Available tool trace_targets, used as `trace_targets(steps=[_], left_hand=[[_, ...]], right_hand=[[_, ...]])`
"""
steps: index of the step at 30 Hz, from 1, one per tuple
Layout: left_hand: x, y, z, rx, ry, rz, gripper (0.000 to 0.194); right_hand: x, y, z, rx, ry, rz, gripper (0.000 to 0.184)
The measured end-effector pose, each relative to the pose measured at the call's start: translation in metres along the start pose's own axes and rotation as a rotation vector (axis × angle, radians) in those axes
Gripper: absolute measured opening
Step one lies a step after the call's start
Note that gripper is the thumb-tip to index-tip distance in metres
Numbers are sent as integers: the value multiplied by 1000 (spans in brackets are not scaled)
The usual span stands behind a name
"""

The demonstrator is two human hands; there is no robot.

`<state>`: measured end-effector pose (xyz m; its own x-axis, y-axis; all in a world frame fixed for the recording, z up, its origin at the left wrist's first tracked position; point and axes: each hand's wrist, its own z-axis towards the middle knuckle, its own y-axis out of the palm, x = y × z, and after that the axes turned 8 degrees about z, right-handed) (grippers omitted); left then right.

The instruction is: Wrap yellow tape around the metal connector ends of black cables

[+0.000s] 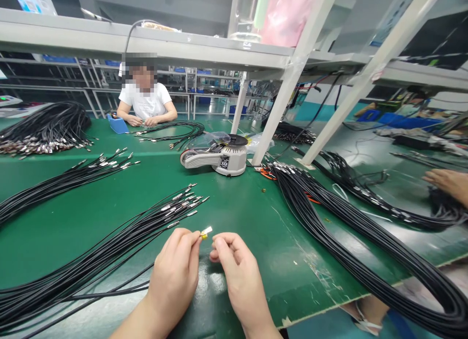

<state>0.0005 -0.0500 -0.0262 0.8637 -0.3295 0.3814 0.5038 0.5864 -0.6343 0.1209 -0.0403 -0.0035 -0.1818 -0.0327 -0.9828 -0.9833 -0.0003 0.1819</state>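
My left hand (174, 275) is closed in a pinch on the metal tip of a thin black cable (109, 292), which carries a small yellow tag (206, 232) at the fingertips. My right hand (237, 273) is close beside it, fingers curled and pressed together, just right of the tag; whether it holds anything is hidden. Both hands hover over the green table (237, 207) near its front edge. A bundle of black cables with metal ends (161, 215) fans out just left of my hands.
A grey tape dispenser (219, 156) stands mid-table. Thick black cable bundles (347, 227) run along the right, more lie at left (47, 127). A person in a white shirt (146, 103) sits across. Another person's hand (448, 183) rests at right. White frame posts (288, 81) rise behind.
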Motion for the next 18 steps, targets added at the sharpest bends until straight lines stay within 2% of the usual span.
trace_targets(steps=[4, 8, 14, 18], left_hand=[[0, 2, -2, 10, 45, 37, 12], [0, 1, -1, -10, -25, -39, 11], [1, -4, 3, -153, -182, -193, 11], [3, -9, 7, -288, -304, -244, 16]], right_hand=[[-3, 7, 5, -53, 46, -2, 31], [2, 7, 4, -51, 47, 26, 26], [6, 4, 0, -44, 5, -14, 18], [6, 3, -1, -39, -47, -97, 16]])
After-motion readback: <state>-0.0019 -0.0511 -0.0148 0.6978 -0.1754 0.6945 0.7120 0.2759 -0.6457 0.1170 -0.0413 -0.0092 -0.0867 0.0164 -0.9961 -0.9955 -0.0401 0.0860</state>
